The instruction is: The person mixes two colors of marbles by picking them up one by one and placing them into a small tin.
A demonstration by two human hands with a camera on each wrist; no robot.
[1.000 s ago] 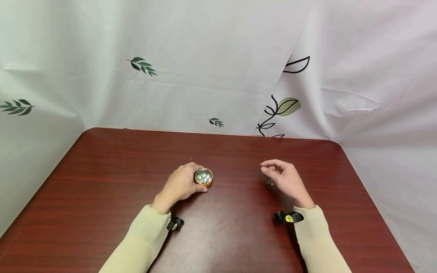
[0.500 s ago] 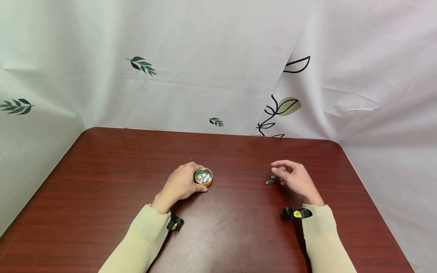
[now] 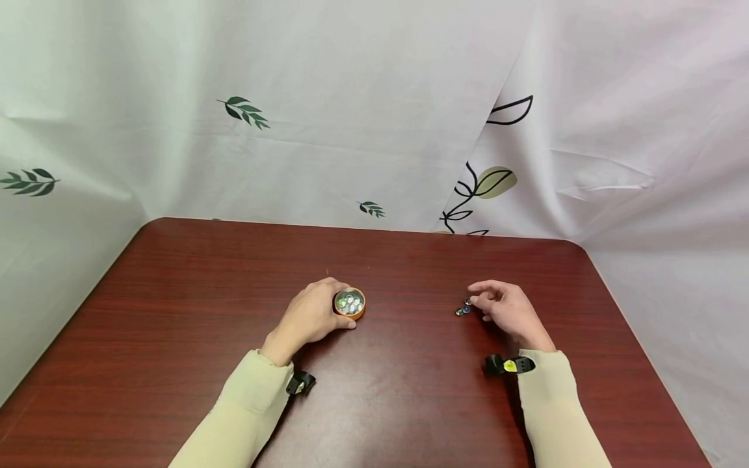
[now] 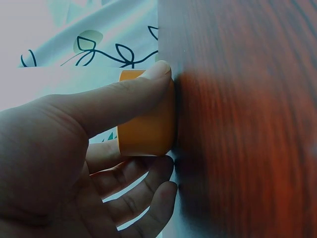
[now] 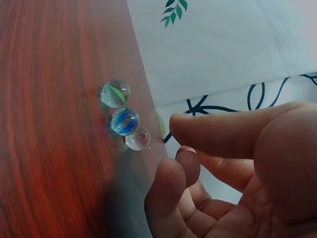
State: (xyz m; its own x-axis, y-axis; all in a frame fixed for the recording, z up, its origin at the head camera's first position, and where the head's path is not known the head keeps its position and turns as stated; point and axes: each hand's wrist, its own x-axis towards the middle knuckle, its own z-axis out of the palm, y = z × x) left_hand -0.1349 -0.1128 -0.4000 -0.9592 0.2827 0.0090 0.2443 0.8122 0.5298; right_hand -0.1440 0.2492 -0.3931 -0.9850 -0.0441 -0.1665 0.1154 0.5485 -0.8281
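On my head feed, the left hand (image 3: 310, 315) is left of centre, gripping the side of a round orange cup (image 3: 358, 316) that stands upright on the red-brown table (image 3: 386, 403), with glassy balls (image 3: 350, 302) showing in its mouth. Right of centre, three loose marbles (image 3: 466, 309) lie on the table, just off the fingertips of the right hand (image 3: 509, 315). That looks to me like the relation that counts: the marbles lie between my two hands but far nearer the right one, while the cup is well apart to their left. On the left wrist feed, the cup fills the middle of the frame, thumb across its wall, base toward the table at right; I can't see into it from here. On the right wrist feed, the marbles make a short row slanting down from upper left: green-swirled marble (image 5: 116, 94), blue-swirled marble (image 5: 125, 122), then the clear marble (image 5: 137, 138), closest to the fingers. Being balls, they have no long axis, only the row's slant. Thumb and bent fingers are apart at right, holding nothing, with a gap before the clear one.
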